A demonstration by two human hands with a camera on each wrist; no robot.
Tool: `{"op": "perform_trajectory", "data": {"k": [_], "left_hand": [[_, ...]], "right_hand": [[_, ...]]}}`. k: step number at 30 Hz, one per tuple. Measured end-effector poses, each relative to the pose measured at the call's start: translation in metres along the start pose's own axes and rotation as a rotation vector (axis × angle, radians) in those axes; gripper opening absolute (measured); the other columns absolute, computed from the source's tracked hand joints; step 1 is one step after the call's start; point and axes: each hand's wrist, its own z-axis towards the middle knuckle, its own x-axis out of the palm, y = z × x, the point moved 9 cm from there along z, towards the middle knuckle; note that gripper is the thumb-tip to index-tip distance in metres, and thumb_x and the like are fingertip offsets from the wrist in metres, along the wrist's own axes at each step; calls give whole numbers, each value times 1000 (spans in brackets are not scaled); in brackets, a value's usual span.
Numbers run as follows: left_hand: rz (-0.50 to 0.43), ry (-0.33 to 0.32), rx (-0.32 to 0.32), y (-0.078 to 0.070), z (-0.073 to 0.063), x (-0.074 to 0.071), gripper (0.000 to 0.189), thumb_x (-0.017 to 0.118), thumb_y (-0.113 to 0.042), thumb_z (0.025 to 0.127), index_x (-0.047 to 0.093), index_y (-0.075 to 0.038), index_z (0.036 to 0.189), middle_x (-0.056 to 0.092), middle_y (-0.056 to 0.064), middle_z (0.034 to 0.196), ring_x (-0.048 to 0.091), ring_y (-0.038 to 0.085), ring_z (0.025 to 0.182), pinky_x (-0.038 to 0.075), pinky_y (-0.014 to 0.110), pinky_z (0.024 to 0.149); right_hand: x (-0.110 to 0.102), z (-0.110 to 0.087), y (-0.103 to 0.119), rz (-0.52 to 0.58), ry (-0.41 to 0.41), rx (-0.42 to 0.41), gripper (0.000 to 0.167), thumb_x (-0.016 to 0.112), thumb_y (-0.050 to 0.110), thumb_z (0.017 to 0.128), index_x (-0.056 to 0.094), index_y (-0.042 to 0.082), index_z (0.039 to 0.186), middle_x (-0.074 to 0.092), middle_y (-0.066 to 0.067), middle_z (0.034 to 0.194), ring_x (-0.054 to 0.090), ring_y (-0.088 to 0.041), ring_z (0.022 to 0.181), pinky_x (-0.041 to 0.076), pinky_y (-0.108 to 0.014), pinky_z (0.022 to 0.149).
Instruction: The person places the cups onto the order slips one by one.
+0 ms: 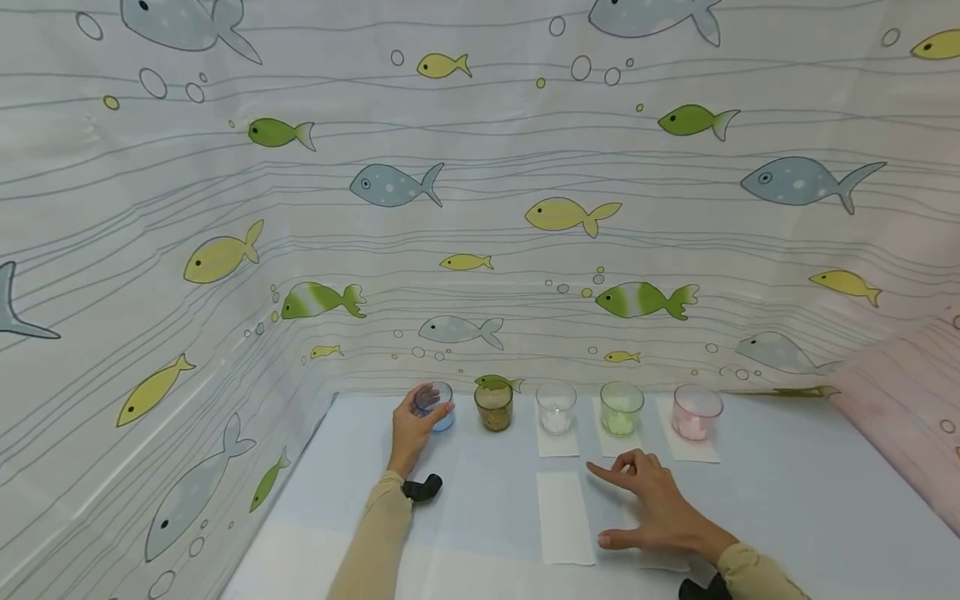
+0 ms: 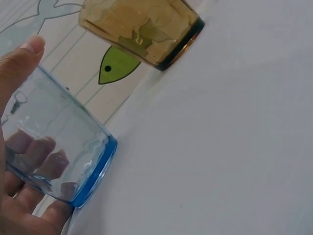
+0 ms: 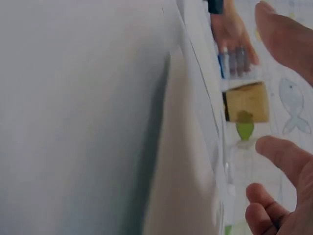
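We see five small tumblers standing in a row along the far edge of the pale blue table [image 1: 787,500], close against the fish-printed curtain backdrop [image 1: 480,208]; our left hand [image 1: 415,429] curls round the blue-tinted clear glass tumbler [image 1: 435,406] at the left end of that row, thumb on one side and fingers showing through the glass on the other, and the tumbler sits upright with its base on the table, so the grip looks to us like one that steadies or is ready to lift rather than carry; just beside it stands the amber glass tumbler [image 1: 493,406], apart from the blue one, then the clear colourless tumbler [image 1: 556,407], the pale green tumbler [image 1: 621,407] and the pale pink tumbler [image 1: 697,412], these last three each resting on its own small white paper napkin, which suggests to us that each glass is meant to have a mat; a longer white paper napkin [image 1: 565,517] lies alone nearer the front edge, in line with the clear tumbler; our right hand [image 1: 656,508] rests flat just right of it, fingers spread and relaxed, forefinger extended, holding nothing; no brand, label or legible writing shows on any tumbler, napkin or the backdrop.
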Motion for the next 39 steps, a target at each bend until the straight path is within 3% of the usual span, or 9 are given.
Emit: {"op": "perform_trajectory", "data": {"k": [5,9,14,20,31,39], "left_hand": [[-28,14,-7,0,0,1,68,90,-13,86,59,2,144,65,27,141,62,45,133,44,53,120],[-31,9,-6,-2,-1,0,68,90,-13,85,59,3,143,65,28,140,61,46,133,43,55,121],[-1,-4,-15,-1,0,0,68,92,-19,84,62,-2,142,69,21,137,65,39,130,49,44,117],[5,-5,-52,2,-2,0,71,94,-25,82,62,-7,142,70,17,136,66,34,130,52,25,110],[-62,41,-66,1,-7,-2,69,94,-19,81,62,-4,141,67,22,139,63,39,133,50,44,116],[-98,114,-70,-8,-12,-3,68,93,-9,81,62,2,140,68,26,137,65,43,129,57,15,95]], "right_hand": [[20,5,8,-1,61,48,102,85,80,66,61,31,151,44,10,119,34,-7,104,25,-32,81],[28,8,10,-1,70,27,102,84,81,66,60,30,152,44,9,120,33,-6,106,25,-32,82],[34,10,6,-8,86,19,102,84,81,67,60,30,152,45,8,123,34,-7,107,25,-33,82],[40,8,0,19,183,96,104,83,82,66,58,33,153,45,5,129,36,-16,114,29,-39,84],[41,8,1,7,227,123,104,83,81,67,56,32,155,44,2,133,38,-22,120,32,-44,86],[42,8,0,3,214,107,105,83,81,67,55,33,155,45,1,135,39,-23,122,32,-43,86]]}}
